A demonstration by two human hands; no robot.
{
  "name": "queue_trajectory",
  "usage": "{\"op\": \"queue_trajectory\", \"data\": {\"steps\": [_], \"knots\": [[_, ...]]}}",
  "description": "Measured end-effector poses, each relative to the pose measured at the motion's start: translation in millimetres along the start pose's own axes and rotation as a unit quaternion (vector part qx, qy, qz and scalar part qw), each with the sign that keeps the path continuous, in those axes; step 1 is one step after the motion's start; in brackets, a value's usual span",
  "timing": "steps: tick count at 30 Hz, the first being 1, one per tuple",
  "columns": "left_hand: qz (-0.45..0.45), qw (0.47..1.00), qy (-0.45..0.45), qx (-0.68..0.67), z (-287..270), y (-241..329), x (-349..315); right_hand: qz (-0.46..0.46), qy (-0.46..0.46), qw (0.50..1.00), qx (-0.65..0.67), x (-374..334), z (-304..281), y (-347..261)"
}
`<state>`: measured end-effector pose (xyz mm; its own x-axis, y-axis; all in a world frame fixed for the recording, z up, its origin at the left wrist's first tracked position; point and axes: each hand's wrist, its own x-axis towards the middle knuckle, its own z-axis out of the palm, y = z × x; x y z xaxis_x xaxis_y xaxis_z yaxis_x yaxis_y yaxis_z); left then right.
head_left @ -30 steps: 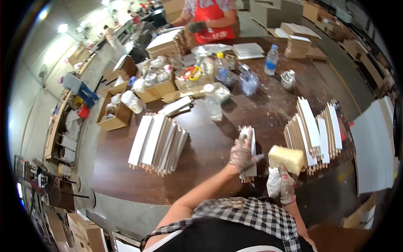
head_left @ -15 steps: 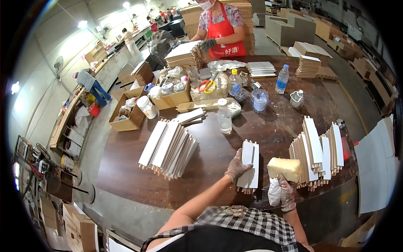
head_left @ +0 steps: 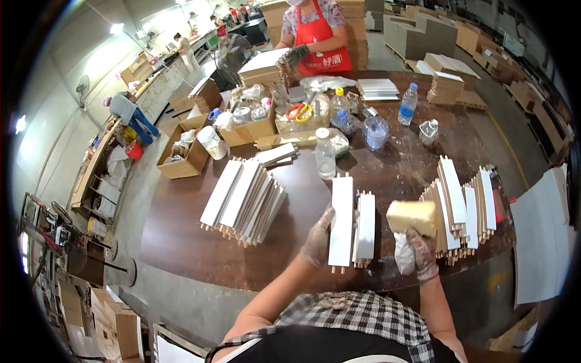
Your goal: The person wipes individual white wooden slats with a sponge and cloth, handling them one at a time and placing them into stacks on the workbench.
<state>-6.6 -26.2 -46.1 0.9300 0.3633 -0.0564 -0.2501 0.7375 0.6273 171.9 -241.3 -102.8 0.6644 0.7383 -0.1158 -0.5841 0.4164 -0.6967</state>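
Note:
My left hand (head_left: 317,241), in a stained glove, grips the left edge of a long white-faced slat (head_left: 342,221) with wooden pegs at its ends. This slat is held just left of a small stack of similar slats (head_left: 365,228), partly in front of it. My right hand (head_left: 424,256), also gloved, is closed around a pale yellow sponge block (head_left: 411,218). A crumpled white cloth (head_left: 404,254) hangs below the sponge beside my fingers; how it is held is partly hidden. Both hands are over the near edge of the brown table (head_left: 181,248).
A fanned slat pile (head_left: 242,199) lies left; more slat piles (head_left: 451,212) stand right. Beyond are a clear bottle (head_left: 325,156), a water bottle (head_left: 408,104), a white tub (head_left: 212,142), cartons (head_left: 184,148) and scissors (head_left: 299,112). A co-worker in a red apron (head_left: 324,51) stands opposite.
My left hand has moved left and lifted one slat off the small stack, uncovering those beneath. My right hand, with sponge and cloth, has shifted slightly right. The view has tilted a little.

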Motion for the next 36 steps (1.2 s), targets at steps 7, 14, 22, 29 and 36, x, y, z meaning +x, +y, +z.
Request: {"op": "queue_trajectory", "data": {"steps": [7, 14, 22, 29, 36], "knots": [[0.035, 0.999, 0.037, 0.004, 41.5, 13.2, -17.3, -0.137, -0.268, 0.917, -0.26, -3.1, 99.5, -18.7], [0.0, 0.995, 0.064, 0.075, 35.1, 11.4, -32.2, -0.356, -0.278, 0.706, -0.546, 15.4, 117.3, -15.0], [-0.023, 0.991, 0.098, 0.092, 40.0, 16.5, -32.8, -0.233, -0.163, 0.838, -0.466, 68.0, 114.6, -35.6], [-0.027, 0.988, 0.059, 0.142, 29.0, 21.7, -29.3, -0.125, -0.077, 0.935, -0.324, 67.7, 113.8, -44.6], [-0.027, 0.995, 0.088, 0.046, 18.6, 11.3, -9.1, -0.356, -0.178, 0.717, -0.572, 54.0, 113.1, -15.1]]}}
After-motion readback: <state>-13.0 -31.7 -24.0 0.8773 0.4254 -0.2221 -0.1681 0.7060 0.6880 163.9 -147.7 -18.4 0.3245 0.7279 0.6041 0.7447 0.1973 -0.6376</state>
